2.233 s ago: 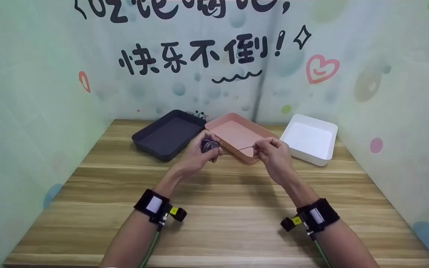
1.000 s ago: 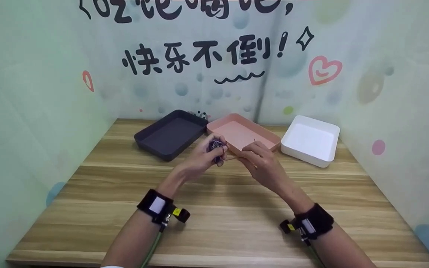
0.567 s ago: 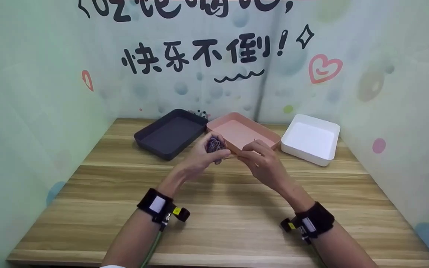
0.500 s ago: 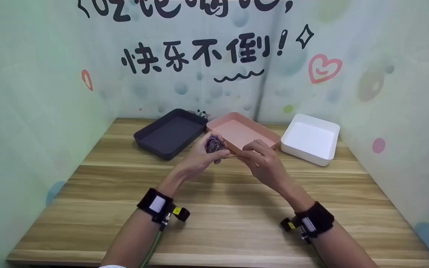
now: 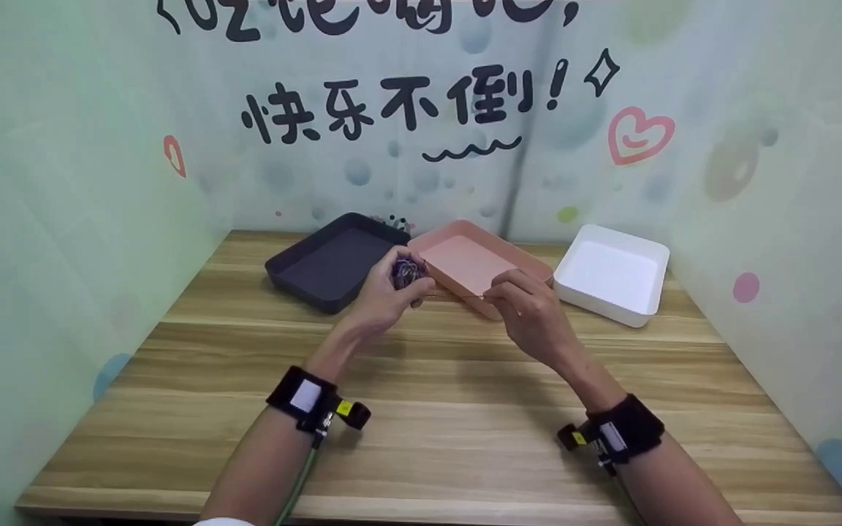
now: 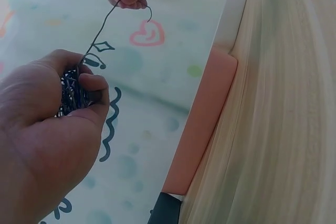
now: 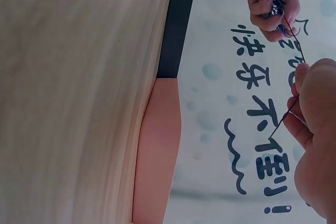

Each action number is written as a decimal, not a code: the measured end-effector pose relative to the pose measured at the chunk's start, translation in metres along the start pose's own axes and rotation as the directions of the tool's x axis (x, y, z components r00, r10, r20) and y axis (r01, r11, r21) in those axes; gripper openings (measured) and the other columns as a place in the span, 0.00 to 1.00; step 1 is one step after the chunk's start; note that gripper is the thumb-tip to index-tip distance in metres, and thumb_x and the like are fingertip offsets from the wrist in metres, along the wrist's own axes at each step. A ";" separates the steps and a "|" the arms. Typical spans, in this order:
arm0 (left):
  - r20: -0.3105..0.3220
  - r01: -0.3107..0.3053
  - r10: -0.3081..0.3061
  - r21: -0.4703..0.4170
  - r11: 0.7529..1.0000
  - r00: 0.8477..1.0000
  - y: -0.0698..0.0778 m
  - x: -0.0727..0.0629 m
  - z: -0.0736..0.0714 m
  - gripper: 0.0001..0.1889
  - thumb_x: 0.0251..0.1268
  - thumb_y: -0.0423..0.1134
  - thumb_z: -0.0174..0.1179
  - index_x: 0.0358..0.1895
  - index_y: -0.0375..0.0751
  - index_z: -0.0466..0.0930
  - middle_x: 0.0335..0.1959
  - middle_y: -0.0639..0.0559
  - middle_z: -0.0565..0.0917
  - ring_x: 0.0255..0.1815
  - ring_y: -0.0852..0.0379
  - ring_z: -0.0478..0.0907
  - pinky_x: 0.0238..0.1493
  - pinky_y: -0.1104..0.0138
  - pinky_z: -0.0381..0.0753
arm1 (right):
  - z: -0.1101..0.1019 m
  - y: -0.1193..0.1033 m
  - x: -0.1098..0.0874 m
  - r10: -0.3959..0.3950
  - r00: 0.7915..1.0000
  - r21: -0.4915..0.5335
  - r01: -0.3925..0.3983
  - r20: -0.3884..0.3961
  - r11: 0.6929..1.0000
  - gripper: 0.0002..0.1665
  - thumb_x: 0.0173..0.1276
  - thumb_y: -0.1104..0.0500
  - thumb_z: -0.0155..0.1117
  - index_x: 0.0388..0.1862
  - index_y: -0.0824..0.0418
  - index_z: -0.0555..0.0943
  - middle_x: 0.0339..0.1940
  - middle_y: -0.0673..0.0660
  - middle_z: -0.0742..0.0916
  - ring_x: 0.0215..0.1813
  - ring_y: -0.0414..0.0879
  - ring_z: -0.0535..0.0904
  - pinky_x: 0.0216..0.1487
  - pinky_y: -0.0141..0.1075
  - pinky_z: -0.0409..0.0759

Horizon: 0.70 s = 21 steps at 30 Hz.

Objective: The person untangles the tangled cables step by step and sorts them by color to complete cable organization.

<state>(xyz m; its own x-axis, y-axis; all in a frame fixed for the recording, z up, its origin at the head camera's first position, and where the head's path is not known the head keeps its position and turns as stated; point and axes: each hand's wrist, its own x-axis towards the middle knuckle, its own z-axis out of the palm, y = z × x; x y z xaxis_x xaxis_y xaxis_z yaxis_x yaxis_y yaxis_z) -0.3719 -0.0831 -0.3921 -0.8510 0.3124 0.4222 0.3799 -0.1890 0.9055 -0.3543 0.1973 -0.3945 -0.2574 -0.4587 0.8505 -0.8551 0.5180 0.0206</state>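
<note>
My left hand (image 5: 379, 298) grips a tangled ball of thin dark cord (image 5: 408, 273), its fingers and thumb curled round it. In the left wrist view, the ball's looped strands (image 6: 70, 94) show between thumb and fingers; the palm hides the rest. From the ball a single strand (image 6: 101, 31) runs to my right hand (image 5: 536, 315), which pinches it between thumb and fingertips. A short loose end (image 7: 277, 128) sticks out past the right fingers in the right wrist view. Both hands are raised above the table, in front of the pink tray (image 5: 498, 248).
A dark tray (image 5: 326, 267) stands at the back left of the wooden table (image 5: 435, 438), beside the pink one. To the right is a white tray (image 5: 611, 277). A printed curtain (image 5: 362, 197) rises behind them, with pale side walls left and right.
The hands came close together, and over the last half second have drawn apart: left hand leftward with the ball, right hand rightward. A longer stretch of strand now shows between them.
</note>
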 end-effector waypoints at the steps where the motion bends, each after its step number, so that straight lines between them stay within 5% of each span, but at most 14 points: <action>1: -0.009 -0.010 0.010 -0.006 1.000 1.000 -0.001 0.000 -0.001 0.14 0.83 0.28 0.66 0.60 0.36 0.71 0.49 0.47 0.79 0.37 0.57 0.76 0.37 0.67 0.77 | -0.001 0.002 0.000 0.007 1.000 0.004 -0.007 -0.002 1.000 0.08 0.72 0.75 0.77 0.39 0.64 0.90 0.40 0.58 0.89 0.42 0.50 0.86 0.45 0.38 0.84; 12: -0.057 0.000 0.001 0.011 1.000 0.998 -0.002 0.001 -0.014 0.12 0.83 0.26 0.64 0.58 0.37 0.72 0.52 0.43 0.80 0.37 0.57 0.77 0.37 0.69 0.78 | -0.009 0.018 -0.006 0.133 0.989 0.070 -0.129 -0.058 0.989 0.08 0.72 0.76 0.76 0.38 0.65 0.89 0.38 0.58 0.89 0.42 0.51 0.85 0.43 0.34 0.81; 21: -0.043 -0.027 0.028 0.033 0.999 0.999 0.000 0.003 -0.014 0.15 0.82 0.28 0.66 0.60 0.29 0.71 0.48 0.47 0.80 0.35 0.57 0.77 0.36 0.67 0.79 | -0.012 0.024 -0.004 0.264 0.964 0.154 -0.262 0.007 0.953 0.08 0.73 0.76 0.75 0.36 0.65 0.88 0.34 0.58 0.91 0.37 0.45 0.86 0.38 0.23 0.78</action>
<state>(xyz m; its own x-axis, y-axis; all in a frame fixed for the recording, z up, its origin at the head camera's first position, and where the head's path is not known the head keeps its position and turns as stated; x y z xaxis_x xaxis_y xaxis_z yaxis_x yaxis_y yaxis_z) -0.3793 -0.0951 -0.3914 -0.8548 0.2662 0.4454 0.4143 -0.1668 0.8948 -0.3680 0.2201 -0.3915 -0.4774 -0.3106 0.8220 -0.8164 0.5026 -0.2843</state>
